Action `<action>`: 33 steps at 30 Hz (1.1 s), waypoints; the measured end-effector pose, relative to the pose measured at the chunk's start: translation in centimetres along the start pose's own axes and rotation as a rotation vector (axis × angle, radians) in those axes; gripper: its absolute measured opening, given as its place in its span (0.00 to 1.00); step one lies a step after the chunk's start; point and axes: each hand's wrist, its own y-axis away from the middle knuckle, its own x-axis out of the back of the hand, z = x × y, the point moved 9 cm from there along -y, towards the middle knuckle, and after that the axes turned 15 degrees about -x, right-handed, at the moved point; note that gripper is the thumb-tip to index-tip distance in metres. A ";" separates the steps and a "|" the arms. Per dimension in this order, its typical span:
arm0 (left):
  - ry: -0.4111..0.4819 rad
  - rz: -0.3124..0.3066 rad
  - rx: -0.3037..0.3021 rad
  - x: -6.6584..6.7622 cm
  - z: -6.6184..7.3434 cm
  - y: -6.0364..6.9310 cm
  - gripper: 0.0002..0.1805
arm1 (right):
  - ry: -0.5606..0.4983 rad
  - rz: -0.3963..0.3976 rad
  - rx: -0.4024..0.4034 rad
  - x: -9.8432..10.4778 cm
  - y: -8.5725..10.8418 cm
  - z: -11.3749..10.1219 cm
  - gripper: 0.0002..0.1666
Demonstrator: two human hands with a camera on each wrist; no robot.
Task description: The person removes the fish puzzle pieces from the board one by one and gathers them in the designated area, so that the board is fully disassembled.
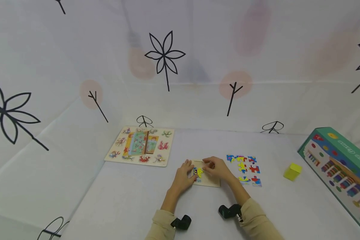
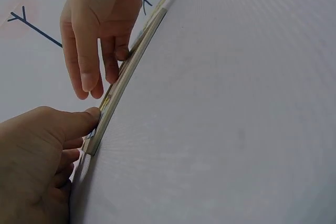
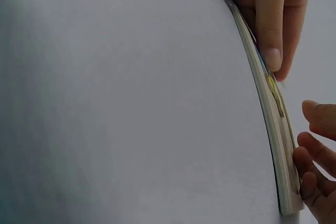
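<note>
A small wooden jigsaw board point(image 1: 211, 181) lies on the table between both hands. Joined pieces, among them a yellow one point(image 1: 199, 172), fill part of its left side; bare wood shows on the right. My left hand point(image 1: 182, 178) holds the board's left edge, its thumb over the pieces and its fingers bent at the side. Over the board's right part is my right hand point(image 1: 218, 169). In the right wrist view, a gap shows between the thumb and fingers of that right hand point(image 3: 321, 163), with no piece visible there. Some fingertips touch or nearly touch the board edge point(image 3: 281, 166).
Several loose jigsaw pieces point(image 1: 254, 169) lie in rows right of the board. Farther right are a yellow block point(image 1: 292, 171) and a large green toy box point(image 1: 337, 166). A wooden picture puzzle point(image 1: 151, 160) lies at the back left, near the white patterned backdrop point(image 1: 198, 110).
</note>
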 end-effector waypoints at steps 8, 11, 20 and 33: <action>-0.077 -0.005 -0.028 0.2 0.1 0.0 0.26 | 0.148 -0.022 -0.088 -2.1 0.0 -0.4 0.24; -0.080 0.002 -0.040 0.4 0.2 0.1 0.26 | 0.192 -0.009 -0.080 -2.7 0.0 -0.6 0.21; -0.043 0.018 -0.029 0.4 -0.1 0.2 0.26 | 0.152 0.008 -0.068 -2.8 0.1 -1.0 0.11; -0.004 0.027 -0.012 0.5 0.0 0.1 0.25 | -0.003 0.054 -0.038 -2.4 0.5 -0.8 0.11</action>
